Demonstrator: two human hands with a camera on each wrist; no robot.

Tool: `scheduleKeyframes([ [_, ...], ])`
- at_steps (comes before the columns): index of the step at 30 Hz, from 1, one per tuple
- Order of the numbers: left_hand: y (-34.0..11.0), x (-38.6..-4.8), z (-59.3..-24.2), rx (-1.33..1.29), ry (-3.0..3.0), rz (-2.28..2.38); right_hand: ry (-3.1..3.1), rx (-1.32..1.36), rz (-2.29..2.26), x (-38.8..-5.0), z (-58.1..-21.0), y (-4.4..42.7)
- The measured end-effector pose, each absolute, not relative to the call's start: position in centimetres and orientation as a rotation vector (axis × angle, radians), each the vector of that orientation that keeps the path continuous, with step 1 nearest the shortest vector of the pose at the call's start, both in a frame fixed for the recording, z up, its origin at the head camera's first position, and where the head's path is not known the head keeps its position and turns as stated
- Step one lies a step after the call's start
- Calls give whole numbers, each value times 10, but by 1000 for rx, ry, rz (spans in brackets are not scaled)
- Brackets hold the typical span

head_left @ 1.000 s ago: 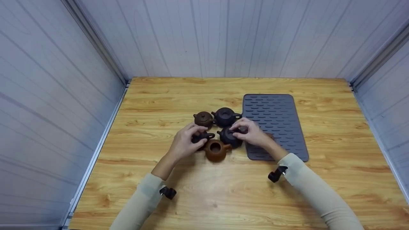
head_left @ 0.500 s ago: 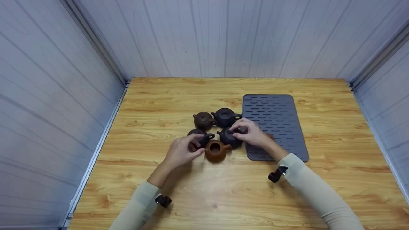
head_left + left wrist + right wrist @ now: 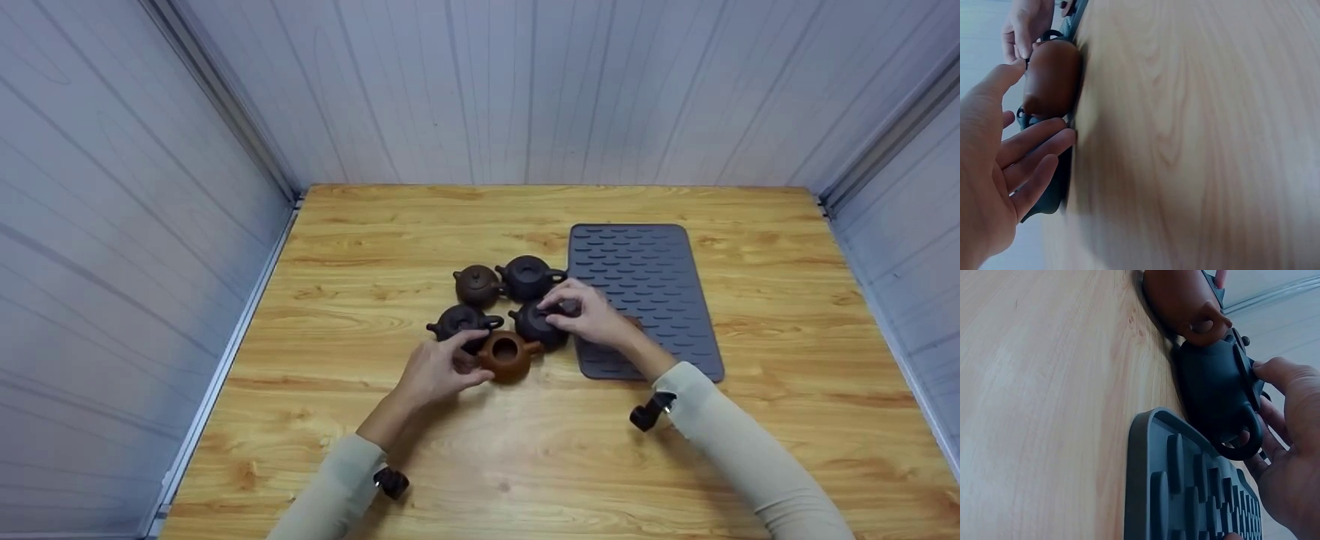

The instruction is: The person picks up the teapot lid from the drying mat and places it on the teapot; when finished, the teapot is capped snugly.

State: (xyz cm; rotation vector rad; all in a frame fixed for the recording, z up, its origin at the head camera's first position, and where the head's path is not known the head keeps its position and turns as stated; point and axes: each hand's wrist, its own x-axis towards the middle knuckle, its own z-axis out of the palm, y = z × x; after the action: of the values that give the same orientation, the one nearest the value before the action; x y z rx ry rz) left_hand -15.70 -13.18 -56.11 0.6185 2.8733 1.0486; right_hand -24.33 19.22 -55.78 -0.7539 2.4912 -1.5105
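Note:
In the head view, my left hand (image 3: 439, 369) is at the left of a lidless reddish-brown teapot (image 3: 508, 370), thumb and forefinger apart around its spout side. Its fingers are stretched out in the left wrist view, close to the teapot; whether they touch it I cannot tell. My right hand (image 3: 589, 313) pinches the lid (image 3: 1247, 374) of a black teapot (image 3: 1210, 385), thumb on the lid, the other fingers partly hidden behind. That lid appears seated on the pot. Another black teapot (image 3: 456, 321) stands just beyond my left fingers.
Behind stand a small dark brown teapot (image 3: 476, 283) and a wide black teapot (image 3: 526, 277). A grey ridged mat (image 3: 637, 262) lies to the right, with a small reddish-brown piece (image 3: 634, 322) on it, mostly hidden by my right wrist. Panels wall the wooden table.
My left hand has come off the left black teapot, drawn back toward me, then moved right beside the reddish-brown teapot. The right hand has stayed on the lid.

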Motion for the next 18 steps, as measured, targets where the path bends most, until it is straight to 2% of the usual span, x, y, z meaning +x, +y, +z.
scheduleKeyframes([
  [18, -124, -160, -570, 688, 3027, 918, 2480, -795, -1485, -242, -555, 197],
])
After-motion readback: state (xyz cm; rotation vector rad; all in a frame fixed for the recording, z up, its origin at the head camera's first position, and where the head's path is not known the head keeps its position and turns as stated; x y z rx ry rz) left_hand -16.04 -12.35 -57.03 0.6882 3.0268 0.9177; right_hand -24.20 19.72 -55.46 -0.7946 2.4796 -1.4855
